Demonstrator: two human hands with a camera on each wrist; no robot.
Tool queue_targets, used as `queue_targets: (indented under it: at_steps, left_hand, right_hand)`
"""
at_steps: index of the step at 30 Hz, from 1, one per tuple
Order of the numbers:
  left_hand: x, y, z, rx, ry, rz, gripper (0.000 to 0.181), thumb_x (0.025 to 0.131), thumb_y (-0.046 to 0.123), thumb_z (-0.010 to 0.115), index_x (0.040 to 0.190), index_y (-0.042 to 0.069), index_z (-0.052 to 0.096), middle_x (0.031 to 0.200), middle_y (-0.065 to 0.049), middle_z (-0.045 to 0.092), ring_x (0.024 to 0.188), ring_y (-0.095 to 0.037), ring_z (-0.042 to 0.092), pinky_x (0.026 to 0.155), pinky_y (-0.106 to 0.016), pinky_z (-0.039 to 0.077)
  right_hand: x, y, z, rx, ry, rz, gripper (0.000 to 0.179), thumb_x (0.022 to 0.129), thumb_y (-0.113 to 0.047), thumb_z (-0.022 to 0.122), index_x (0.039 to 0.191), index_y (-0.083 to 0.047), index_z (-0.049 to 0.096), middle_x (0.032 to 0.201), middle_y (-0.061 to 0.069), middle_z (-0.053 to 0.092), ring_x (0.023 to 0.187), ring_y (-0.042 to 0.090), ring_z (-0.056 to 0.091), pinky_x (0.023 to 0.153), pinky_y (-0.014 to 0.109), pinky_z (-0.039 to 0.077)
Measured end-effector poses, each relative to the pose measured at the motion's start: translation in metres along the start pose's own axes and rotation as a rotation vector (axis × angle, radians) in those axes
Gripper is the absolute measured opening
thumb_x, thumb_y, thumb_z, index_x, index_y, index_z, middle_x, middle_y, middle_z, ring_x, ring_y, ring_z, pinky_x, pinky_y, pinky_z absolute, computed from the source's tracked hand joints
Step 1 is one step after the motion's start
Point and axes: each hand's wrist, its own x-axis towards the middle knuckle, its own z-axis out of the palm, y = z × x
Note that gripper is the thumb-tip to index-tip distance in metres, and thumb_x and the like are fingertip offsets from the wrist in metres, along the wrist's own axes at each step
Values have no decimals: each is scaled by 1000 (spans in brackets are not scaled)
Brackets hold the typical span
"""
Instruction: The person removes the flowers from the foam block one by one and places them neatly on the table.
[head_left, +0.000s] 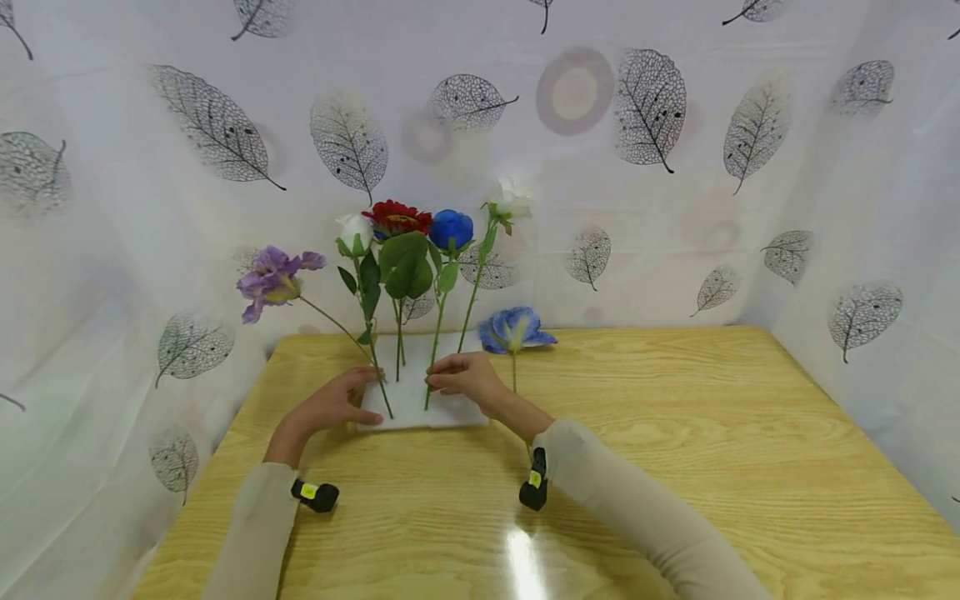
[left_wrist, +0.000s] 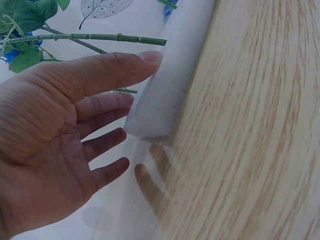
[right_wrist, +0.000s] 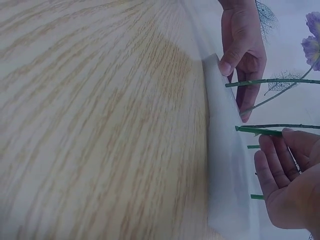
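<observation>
A white foam block (head_left: 408, 407) lies on the table with several artificial flower stems standing in it. My right hand (head_left: 472, 379) pinches the green stem of a blue rose (head_left: 452, 229) low down, its tip at the foam surface. My left hand (head_left: 337, 404) is at the block's left end, fingers extended; the thumb (left_wrist: 150, 57) touches the foam's edge. Beside the blue rose stand a red flower (head_left: 397, 218), a white rose (head_left: 355, 235) at the left and another white rose (head_left: 510, 202) at the right. A purple flower (head_left: 273, 279) leans out to the left.
A light-blue flower (head_left: 517, 327) on a long stem lies on the wooden table (head_left: 675, 400) right of the block, passing beneath my right forearm. A white curtain (head_left: 540, 175) printed with dark leaves hangs behind the table and along both sides.
</observation>
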Motion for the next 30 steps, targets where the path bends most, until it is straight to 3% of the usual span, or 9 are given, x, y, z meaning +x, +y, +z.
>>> queue_targets:
  at_steps: [24, 30]
  left_hand:
    - [-1, -1, 0, 16, 6, 17, 87, 84, 28, 85, 151, -5, 42, 160, -34, 29, 146, -56, 27, 117, -68, 29]
    - [-2, 0, 0, 17, 6, 14, 88, 84, 28, 85, 151, -6, 41, 160, -34, 27, 147, -56, 26, 117, -68, 29]
  right_hand:
    - [-2, -6, 5, -85, 13, -69, 22, 94, -2, 70, 113, 10, 70, 109, 24, 75, 91, 23, 76, 87, 43, 62]
    - [-1, -6, 4, -97, 15, -79, 22, 94, -2, 70, 113, 9, 71, 106, 24, 75, 85, 16, 76, 87, 43, 62]
